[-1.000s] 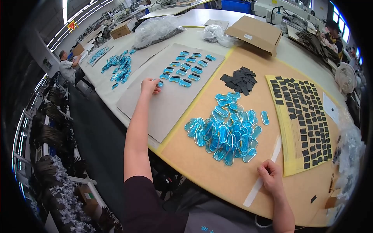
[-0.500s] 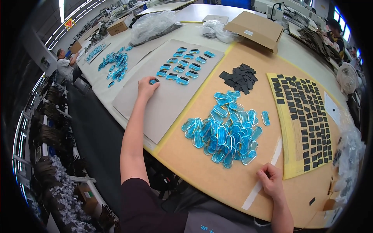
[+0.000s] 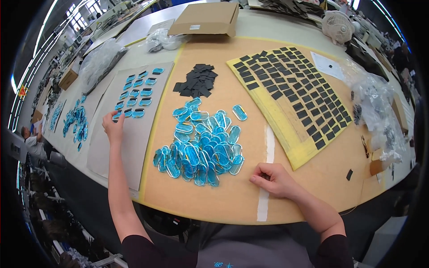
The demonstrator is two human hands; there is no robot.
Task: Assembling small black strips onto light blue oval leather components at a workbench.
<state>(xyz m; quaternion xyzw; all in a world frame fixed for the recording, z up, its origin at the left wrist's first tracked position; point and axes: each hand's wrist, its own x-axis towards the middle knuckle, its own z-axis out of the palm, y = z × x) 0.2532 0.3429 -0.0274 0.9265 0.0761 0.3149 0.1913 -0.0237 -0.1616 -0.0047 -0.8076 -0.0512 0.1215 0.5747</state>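
Note:
My left hand (image 3: 113,127) is over the grey board (image 3: 118,154) on the left, its fingertips pinched on a blue oval piece (image 3: 117,114) at the near end of several rows. Each blue piece in those rows (image 3: 145,92) bears a black strip along one edge. Loosely curled, my right hand (image 3: 273,179) rests on the tan tabletop beside a white tape strip (image 3: 263,202), with nothing visible in its fingers. Between the hands lies a heap of clear-blue oval pieces (image 3: 203,145). A single blue oval (image 3: 239,112) sits apart from the heap.
Black rectangles are piled (image 3: 196,80) behind the heap; more lie in rows on a yellow sheet (image 3: 286,145). More blue pieces (image 3: 77,120) lie far left. A cardboard box (image 3: 205,20), plastic bags (image 3: 377,107) and a white fan (image 3: 338,27) stand around. Another person (image 3: 33,143) sits far left.
The view has swung to the right. My left hand stays at the near end of the rows with the blue oval piece; my right hand remains curled on the table.

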